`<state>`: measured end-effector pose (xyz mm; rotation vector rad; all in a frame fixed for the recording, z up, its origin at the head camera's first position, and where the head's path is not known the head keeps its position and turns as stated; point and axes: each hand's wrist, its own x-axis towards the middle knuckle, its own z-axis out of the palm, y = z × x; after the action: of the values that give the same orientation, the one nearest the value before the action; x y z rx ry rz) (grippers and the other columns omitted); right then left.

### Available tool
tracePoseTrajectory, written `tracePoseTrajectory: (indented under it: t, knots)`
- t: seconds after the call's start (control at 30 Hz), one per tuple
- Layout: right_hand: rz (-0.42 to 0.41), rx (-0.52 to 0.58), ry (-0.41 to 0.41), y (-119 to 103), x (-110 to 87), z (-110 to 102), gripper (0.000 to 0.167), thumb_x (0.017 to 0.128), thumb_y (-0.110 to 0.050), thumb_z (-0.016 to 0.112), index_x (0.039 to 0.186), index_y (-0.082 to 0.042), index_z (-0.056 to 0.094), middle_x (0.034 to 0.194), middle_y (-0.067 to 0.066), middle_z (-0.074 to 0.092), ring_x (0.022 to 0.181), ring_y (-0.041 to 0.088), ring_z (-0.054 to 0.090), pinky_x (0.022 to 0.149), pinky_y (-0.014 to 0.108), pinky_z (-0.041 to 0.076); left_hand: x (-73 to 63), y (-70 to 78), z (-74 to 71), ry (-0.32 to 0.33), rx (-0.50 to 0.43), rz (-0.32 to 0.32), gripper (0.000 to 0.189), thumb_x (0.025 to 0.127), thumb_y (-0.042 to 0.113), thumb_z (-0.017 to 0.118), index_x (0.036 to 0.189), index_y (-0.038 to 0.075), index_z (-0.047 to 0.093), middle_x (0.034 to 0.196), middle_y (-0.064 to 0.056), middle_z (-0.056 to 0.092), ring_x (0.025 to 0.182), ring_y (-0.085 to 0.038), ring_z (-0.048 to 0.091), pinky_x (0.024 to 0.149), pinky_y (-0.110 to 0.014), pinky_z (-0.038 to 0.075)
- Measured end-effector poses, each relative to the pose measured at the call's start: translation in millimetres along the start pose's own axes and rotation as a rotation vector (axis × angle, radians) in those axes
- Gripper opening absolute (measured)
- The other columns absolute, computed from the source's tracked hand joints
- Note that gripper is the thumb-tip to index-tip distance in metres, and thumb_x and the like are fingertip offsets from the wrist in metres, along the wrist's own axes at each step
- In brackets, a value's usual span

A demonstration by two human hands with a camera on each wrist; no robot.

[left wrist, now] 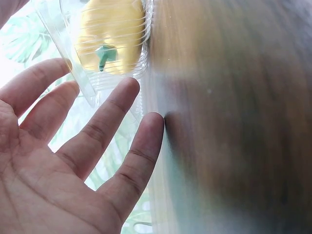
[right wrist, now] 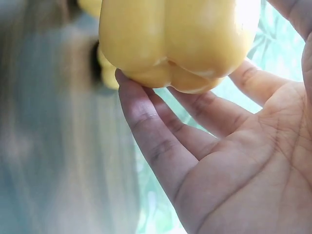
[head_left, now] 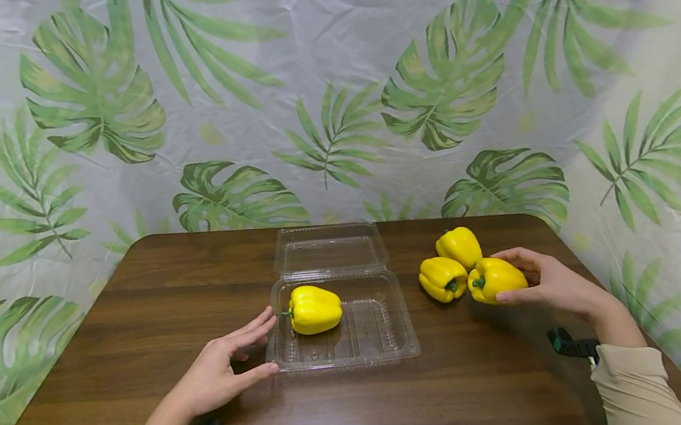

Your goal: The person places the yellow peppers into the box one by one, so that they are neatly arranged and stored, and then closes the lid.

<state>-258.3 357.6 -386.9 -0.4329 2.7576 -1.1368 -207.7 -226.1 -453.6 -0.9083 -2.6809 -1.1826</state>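
Note:
My right hand (head_left: pixel 542 284) holds a yellow bell pepper (head_left: pixel 497 280) between thumb and fingers; its lobed bottom (right wrist: pixel 170 48) faces the palm in the right wrist view. Two more yellow peppers, one nearer (head_left: pixel 441 278) and one farther back (head_left: pixel 460 247), lie just left of it. A clear plastic clamshell container (head_left: pixel 377 357) stands open at mid-table, and another yellow pepper (head_left: pixel 316 310) lies on its side in the left part, green stem to the left. My left hand (head_left: pixel 221 369) is spread at the container's left side, fingertips (left wrist: pixel 127 87) right at its wall.
The container's lid (head_left: pixel 327 248) is laid back toward the table's far edge. Behind the brown wooden table (head_left: pixel 346 419) hangs a leaf-print sheet (head_left: pixel 323 59). Dark straps with devices sit at both wrists, below the sleeves.

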Motion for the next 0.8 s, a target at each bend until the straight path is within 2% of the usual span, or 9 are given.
tracePoseTrajectory:
  t: [0.23, 0.4, 0.8]
  knots:
    - [-0.034, 0.055, -0.026, -21.2, 2.7, -0.1, 0.066, 0.098, -0.026, 0.081, 0.153, -0.012, 0.049, 0.143, 0.021, 0.064, 0.110, 0.021, 0.071, 0.087, 0.027, 0.060, 0.2, -0.1, -0.2, 0.001, 0.007, 0.001, 0.069, 0.099, 0.037, 0.080, 0.157, 0.010, 0.056, 0.170, -0.010, 0.045, 0.125, -0.023, 0.073, 0.093, -0.042, 0.064]
    - [-0.044, 0.053, -0.029, -32.3, 7.1, 1.1, 0.065, 0.098, -0.027, 0.082, 0.152, -0.013, 0.049, 0.143, 0.019, 0.064, 0.114, 0.022, 0.070, 0.088, 0.027, 0.061, 0.1, 0.2, -0.3, -0.001, 0.002, 0.000, 0.069, 0.099, 0.037, 0.080, 0.157, 0.009, 0.056, 0.170, -0.010, 0.045, 0.125, -0.023, 0.073, 0.094, -0.043, 0.064]
    - [-0.082, 0.102, -0.094, -52.9, 28.1, 9.6, 0.067, 0.095, -0.021, 0.084, 0.150, -0.009, 0.047, 0.140, 0.024, 0.061, 0.113, 0.028, 0.070, 0.089, 0.027, 0.061, -0.1, -0.4, 0.8, -0.001, 0.005, 0.005, 0.069, 0.099, 0.037, 0.080, 0.157, 0.010, 0.056, 0.171, -0.010, 0.044, 0.125, -0.024, 0.073, 0.093, -0.042, 0.064]
